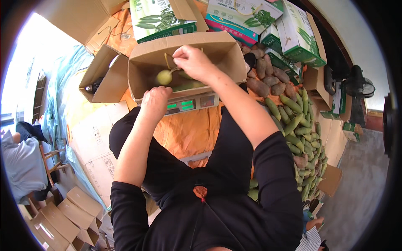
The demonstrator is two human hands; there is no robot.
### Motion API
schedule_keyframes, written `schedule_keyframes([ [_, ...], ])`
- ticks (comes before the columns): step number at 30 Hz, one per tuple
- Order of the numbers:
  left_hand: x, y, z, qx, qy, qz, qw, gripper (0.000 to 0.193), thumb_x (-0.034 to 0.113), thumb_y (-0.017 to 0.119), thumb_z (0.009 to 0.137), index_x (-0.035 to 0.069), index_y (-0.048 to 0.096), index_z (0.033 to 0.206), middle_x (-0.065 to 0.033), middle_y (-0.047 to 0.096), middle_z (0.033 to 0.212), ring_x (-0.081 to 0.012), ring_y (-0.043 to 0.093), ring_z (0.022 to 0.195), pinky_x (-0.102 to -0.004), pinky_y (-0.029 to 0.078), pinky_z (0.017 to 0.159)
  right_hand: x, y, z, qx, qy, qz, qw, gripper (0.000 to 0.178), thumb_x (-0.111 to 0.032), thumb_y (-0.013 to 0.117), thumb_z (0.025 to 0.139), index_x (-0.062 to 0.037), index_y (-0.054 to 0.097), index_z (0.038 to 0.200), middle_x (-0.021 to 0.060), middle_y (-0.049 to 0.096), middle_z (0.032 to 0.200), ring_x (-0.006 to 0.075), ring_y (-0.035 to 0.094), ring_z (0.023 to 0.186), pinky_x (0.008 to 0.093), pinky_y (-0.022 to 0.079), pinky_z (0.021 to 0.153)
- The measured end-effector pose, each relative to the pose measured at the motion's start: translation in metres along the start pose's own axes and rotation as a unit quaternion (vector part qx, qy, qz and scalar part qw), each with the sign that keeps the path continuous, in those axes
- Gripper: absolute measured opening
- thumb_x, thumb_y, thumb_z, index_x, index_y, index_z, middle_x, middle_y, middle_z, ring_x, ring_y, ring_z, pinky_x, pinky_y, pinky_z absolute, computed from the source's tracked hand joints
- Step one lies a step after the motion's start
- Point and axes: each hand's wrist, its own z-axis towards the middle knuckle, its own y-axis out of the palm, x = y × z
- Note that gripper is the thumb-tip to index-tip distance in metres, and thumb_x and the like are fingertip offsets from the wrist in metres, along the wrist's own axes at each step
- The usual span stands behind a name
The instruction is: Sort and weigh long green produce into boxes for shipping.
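An open cardboard box [146,46] stands on a scale [184,105] with lit green displays, between my knees. My right hand [194,62] reaches over the box with its fingertips pinched together; what they hold is hidden. Just below those fingertips is a round yellow-green fruit [164,77], slightly blurred, whose thin stem leads up toward them. A yellow cord [167,60] loops inside the box beside it. My left hand [155,100] is closed at the box's front rim, its fingers curled over the edge. Blurred green produce [188,85] lies at the bottom of the box.
To the right, a large heap of long green gourds [299,125] adjoins reddish-brown tubers [268,79]. Printed cartons [245,16] stand behind. A smaller open box [111,73] is at left, with flattened cardboard [94,134] nearby. A black fan [358,85] stands far right; a seated person [23,163] is far left.
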Motion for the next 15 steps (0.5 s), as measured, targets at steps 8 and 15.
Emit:
schedule_keyframes([
  [8,-0.006,-0.006,-0.005,0.005,-0.011,0.009,1.0,0.021,-0.007,0.051,0.073,0.006,0.06,0.088,-0.0148,0.062,0.088,-0.0352,0.062,0.089,-0.0442,0.05,0.076,0.003,-0.145,-0.114,0.13,0.008,0.078,0.988,0.02,-0.016,0.058,0.093,-0.0046,0.061,0.109,0.0038,0.066,0.095,0.0092,0.061,0.083,0.0225,0.049,0.074],
  [15,0.006,-0.014,0.0,0.0,-0.022,-0.032,0.999,0.021,0.002,0.057,0.08,0.003,0.063,0.1,-0.0168,0.062,0.091,-0.0352,0.06,0.092,-0.0431,0.048,0.08,0.157,-0.204,-0.26,0.324,0.322,0.024,0.889,0.019,-0.019,0.056,0.092,-0.0074,0.062,0.106,0.0017,0.065,0.092,0.0105,0.059,0.078,0.0245,0.047,0.067],
])
